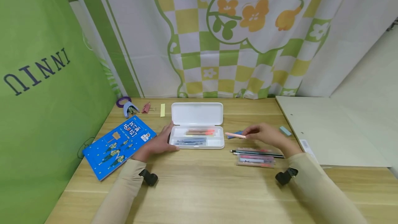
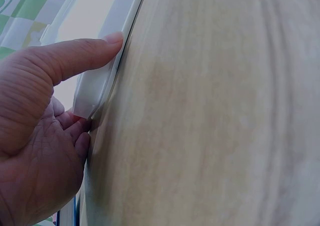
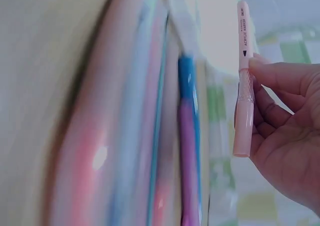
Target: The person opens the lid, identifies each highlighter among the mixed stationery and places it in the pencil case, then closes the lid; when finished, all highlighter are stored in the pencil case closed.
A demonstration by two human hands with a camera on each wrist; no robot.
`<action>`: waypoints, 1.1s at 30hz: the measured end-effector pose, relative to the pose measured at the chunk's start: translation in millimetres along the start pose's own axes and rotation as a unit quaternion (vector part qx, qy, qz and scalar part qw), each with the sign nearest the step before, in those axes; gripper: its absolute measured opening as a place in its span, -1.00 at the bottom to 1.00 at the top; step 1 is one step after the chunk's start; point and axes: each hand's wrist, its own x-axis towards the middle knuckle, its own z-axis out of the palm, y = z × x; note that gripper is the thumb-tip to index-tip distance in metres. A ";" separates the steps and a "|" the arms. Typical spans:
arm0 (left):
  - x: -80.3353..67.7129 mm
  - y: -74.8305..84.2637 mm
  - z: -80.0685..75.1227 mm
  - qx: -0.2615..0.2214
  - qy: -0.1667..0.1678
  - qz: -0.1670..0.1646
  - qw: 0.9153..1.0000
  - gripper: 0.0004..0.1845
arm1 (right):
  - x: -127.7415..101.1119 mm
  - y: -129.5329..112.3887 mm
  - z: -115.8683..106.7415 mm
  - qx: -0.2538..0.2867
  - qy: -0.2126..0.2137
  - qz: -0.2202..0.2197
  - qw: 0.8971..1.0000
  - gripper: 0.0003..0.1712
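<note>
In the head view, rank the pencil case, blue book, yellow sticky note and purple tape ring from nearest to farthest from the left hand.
1. Pencil case: touched by the left hand.
2. Blue book: just to its left.
3. Yellow sticky note: behind it.
4. Purple tape ring: back left corner.

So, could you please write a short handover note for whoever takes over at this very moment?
Left hand holds the left end of the open white pencil case, thumb on its rim.
Right hand pinches a pink pen, just right of the case and above the table.
Done: several pens already lie in the case.
Left: the held pen and the pile of pens on the table near the right wrist.
</note>
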 end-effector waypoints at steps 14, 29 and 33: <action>-0.5 -0.7 -1.0 -0.004 -0.002 -0.001 1.000 0.23 | 90.4 -72.7 78.1 0.044 -0.016 -0.072 0.996 -0.83; -1.0 1.5 -0.9 -0.004 -0.006 0.000 1.000 0.21 | 115.2 -73.4 102.6 -0.044 0.006 -0.034 0.998 -0.92; -0.9 1.3 -1.2 -0.006 -0.005 -0.001 1.000 0.22 | 115.9 -74.0 105.8 -0.050 0.017 -0.034 0.998 -0.93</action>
